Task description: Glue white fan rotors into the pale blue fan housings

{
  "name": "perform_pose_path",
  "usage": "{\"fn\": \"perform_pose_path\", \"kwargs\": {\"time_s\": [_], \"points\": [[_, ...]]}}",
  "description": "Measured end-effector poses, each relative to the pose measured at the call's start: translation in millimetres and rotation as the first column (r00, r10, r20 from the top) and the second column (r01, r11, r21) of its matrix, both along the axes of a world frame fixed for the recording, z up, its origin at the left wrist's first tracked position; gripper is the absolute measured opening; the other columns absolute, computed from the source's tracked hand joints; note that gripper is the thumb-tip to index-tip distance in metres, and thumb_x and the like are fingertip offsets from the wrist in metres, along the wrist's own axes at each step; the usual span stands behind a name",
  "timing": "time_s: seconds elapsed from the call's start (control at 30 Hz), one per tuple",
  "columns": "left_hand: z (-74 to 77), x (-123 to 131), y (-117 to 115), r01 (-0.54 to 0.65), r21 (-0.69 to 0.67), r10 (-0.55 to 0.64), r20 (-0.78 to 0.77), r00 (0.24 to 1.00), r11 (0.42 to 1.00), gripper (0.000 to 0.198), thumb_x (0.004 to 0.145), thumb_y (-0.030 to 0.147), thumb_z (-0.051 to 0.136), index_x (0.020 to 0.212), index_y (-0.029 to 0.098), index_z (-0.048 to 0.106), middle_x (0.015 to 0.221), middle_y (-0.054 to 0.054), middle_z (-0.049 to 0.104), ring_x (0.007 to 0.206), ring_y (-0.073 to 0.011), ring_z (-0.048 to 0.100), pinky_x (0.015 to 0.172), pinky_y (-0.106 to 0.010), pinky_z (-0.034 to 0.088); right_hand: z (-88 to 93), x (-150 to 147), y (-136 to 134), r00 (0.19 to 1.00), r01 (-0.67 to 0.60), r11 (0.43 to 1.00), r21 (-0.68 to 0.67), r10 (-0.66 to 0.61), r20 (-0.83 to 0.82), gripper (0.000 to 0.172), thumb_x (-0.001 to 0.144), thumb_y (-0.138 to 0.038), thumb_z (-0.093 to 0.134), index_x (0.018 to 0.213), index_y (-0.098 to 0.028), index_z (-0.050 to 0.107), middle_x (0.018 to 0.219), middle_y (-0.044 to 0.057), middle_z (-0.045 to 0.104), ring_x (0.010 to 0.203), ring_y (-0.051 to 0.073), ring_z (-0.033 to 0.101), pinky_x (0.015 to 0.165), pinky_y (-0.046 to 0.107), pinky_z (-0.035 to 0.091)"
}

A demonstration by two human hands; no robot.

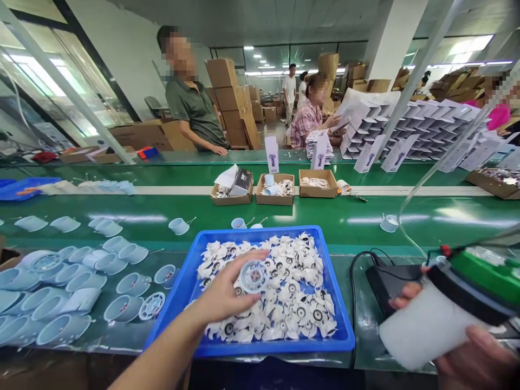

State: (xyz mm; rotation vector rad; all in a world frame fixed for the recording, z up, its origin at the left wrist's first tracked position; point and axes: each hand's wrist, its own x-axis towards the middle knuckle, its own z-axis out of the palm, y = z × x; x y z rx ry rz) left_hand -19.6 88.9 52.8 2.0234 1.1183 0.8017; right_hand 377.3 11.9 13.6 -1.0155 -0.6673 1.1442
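Observation:
My left hand (229, 292) is closed around a light-blue round housing (254, 276) with its vented end towards me, above a blue tray (345, 342). White fan impellers (292, 290) with dark round centres fill much of the tray. At the lower right, my right hand (479, 352) grips a large translucent white container (422, 327) with a black collar and a green top (483, 276). The container is tilted; its upper end is partly cut off by the frame edge. What it contains is not visible.
Many light-blue cup-shaped housings (85, 281) stand on the left bench. More housings (179, 226) sit on the green conveyor (333, 216). Small cardboard boxes (274, 197) of parts stand beyond. A black device (390, 281) with cables lies right of the tray. Co-workers are across the line.

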Motion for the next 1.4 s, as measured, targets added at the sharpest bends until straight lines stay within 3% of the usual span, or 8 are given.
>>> {"fn": "perform_pose_path", "kwargs": {"time_s": [0.07, 0.13, 0.2, 0.3, 0.53, 1.23, 1.33, 1.4], "points": [[-13.0, 18, -33, -0.005, 0.005, 0.005, -0.026, 1.000, 1.000, 0.059, 0.071, 0.021, 0.067, 0.127, 0.025, 0.049, 0.133, -0.011, 0.056, 0.124, -0.0298, 0.053, 0.105, -0.046, 0.041, 35.4, -34, 17, 0.976, -0.156, 0.977, 0.146, 0.175, -0.129, 0.067, 0.059, -0.057, 0.073, 0.118, -0.028, 0.059, 0.086, 0.009, 0.058, 0.068, 0.027, 0.062, 0.061, 0.042, 0.057], [-22.3, 42, -50, 0.006, 0.018, -0.005, -0.097, 0.995, 1.000, 0.066, 0.066, 0.021, 0.073, 0.127, 0.024, 0.047, 0.126, -0.011, 0.060, 0.116, -0.0294, 0.057, 0.102, -0.046, 0.044, 61.2, -69, 34, 0.913, -0.306, 0.907, 0.290, 0.365, -0.180, 0.070, 0.059, -0.059, 0.077, 0.118, -0.027, 0.058, 0.082, 0.005, 0.057, 0.065, 0.021, 0.059, 0.058, 0.035, 0.056], [-25.8, 63, -56, 0.082, 0.038, -0.076, -0.141, 0.987, 0.996, 0.069, 0.063, 0.031, 0.081, 0.124, 0.023, 0.049, 0.117, -0.010, 0.064, 0.106, -0.0289, 0.061, 0.095, -0.044, 0.047, 77.2, -101, 46, 0.873, -0.373, 0.847, 0.379, 0.458, -0.165, 0.067, 0.062, -0.062, 0.078, 0.116, -0.028, 0.058, 0.085, 0.003, 0.058, 0.069, 0.020, 0.060, 0.060, 0.033, 0.056], [-21.5, 81, -57, 0.151, 0.062, -0.143, -0.120, 0.982, 0.987, 0.048, 0.064, 0.038, 0.081, 0.104, 0.022, 0.059, 0.096, -0.005, 0.068, 0.088, -0.0252, 0.064, 0.079, -0.036, 0.050, 88.6, -135, 53, 0.856, -0.399, 0.790, 0.465, 0.503, -0.121, 0.059, 0.067, -0.064, 0.078, 0.107, -0.026, 0.061, 0.087, 0.003, 0.059, 0.071, 0.019, 0.060, 0.062, 0.032, 0.056], [-9.2, 83, -64, 0.152, 0.051, -0.153, 0.012, 0.988, 0.987, 0.031, 0.062, 0.027, 0.078, 0.083, 0.021, 0.057, 0.081, 0.000, 0.062, 0.072, -0.0177, 0.058, 0.066, -0.028, 0.044, 90.6, -148, 43, 0.860, -0.425, 0.758, 0.495, 0.508, -0.039, 0.039, 0.076, -0.052, 0.075, 0.098, -0.022, 0.064, 0.089, 0.003, 0.060, 0.073, 0.018, 0.060, 0.065, 0.031, 0.055], [-6.0, 90, -61, 0.195, 0.000, -0.195, 0.012, 0.981, 0.981, 0.026, 0.064, 0.028, 0.076, 0.082, 0.020, 0.060, 0.078, 0.000, 0.062, 0.071, -0.0170, 0.058, 0.065, -0.027, 0.044, 88.2, -142, 42, 0.887, -0.410, 0.810, 0.421, 0.461, -0.023, 0.041, 0.074, -0.054, 0.076, 0.095, -0.020, 0.068, 0.087, 0.006, 0.060, 0.072, 0.019, 0.059, 0.059, 0.031, 0.057], [0.2, 91, -62, 0.193, -0.078, -0.193, 0.008, 0.981, 0.978, 0.032, 0.062, 0.032, 0.079, 0.087, 0.021, 0.063, 0.082, 0.000, 0.066, 0.072, -0.0181, 0.061, 0.065, -0.027, 0.046, 88.9, -142, 45, 0.884, -0.407, 0.818, 0.407, 0.465, -0.053, 0.045, 0.072, -0.055, 0.077, 0.099, -0.021, 0.066, 0.089, 0.006, 0.061, 0.073, 0.020, 0.061, 0.059, 0.032, 0.057], [2.1, 87, -61, 0.218, -0.189, -0.228, -0.032, 0.973, 0.957, 0.051, 0.059, 0.037, 0.083, 0.104, 0.024, 0.064, 0.089, 0.000, 0.069, 0.074, -0.0197, 0.065, 0.066, -0.027, 0.049, 86.5, -136, 48, 0.886, -0.392, 0.838, 0.379, 0.455, -0.091, 0.049, 0.071, -0.056, 0.078, 0.105, -0.024, 0.064, 0.090, 0.005, 0.062, 0.073, 0.020, 0.062, 0.060, 0.033, 0.057]]}}
